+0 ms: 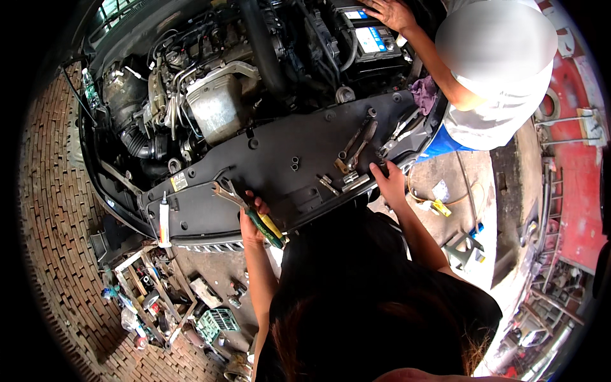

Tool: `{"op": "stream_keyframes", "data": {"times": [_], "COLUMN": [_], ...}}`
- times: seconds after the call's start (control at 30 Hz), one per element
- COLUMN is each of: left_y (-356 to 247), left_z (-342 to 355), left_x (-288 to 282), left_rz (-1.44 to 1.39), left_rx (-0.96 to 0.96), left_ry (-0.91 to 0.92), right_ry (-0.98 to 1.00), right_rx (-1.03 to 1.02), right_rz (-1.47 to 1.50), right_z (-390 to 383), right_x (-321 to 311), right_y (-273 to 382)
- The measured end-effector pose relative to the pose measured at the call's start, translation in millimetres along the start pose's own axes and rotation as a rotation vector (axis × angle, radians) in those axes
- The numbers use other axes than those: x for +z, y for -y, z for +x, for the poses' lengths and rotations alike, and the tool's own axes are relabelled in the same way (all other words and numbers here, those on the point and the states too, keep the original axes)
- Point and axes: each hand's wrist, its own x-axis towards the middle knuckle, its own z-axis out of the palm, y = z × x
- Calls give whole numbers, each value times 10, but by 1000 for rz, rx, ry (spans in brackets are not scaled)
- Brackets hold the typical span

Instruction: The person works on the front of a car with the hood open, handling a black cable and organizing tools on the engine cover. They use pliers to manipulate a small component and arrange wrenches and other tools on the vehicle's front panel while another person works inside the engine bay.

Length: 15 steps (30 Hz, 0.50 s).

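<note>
My left hand (253, 219) is closed round a bundle of hand tools over the front edge of a black plastic cover (273, 165). The bundle has wrenches (228, 192) with open jaws sticking out at the top and a green-and-yellow handle (267, 229) pointing down. My right hand (389, 183) rests at the cover's front edge, thumb and finger apart, with nothing seen between them. Just left of it lie metal sockets (355, 183) and a small extension piece (328, 184). Two wrenches (359, 143) lie on the cover beyond, and a small pair of sockets (294, 163) sits mid-cover.
An open engine bay (216, 105) lies beyond the cover. At right, another person's hand (389, 14) is by the battery (372, 39). More tools (401, 130) and a purple rag (423, 95) lie near that person. A white tube (164, 219) stands at left, above a cluttered rack (156, 293).
</note>
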Motion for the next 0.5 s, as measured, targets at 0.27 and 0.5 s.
{"op": "stream_keyframes", "data": {"times": [0.27, 0.5], "left_y": [16, 9], "left_z": [17, 7], "left_x": [-12, 19], "left_rz": [62, 86], "left_rx": [36, 41], "left_ry": [-26, -35], "right_ry": [-48, -231], "right_rx": [81, 31], "right_rz": [66, -11], "right_z": [198, 600], "right_x": [-181, -471], "right_y": [72, -343]}}
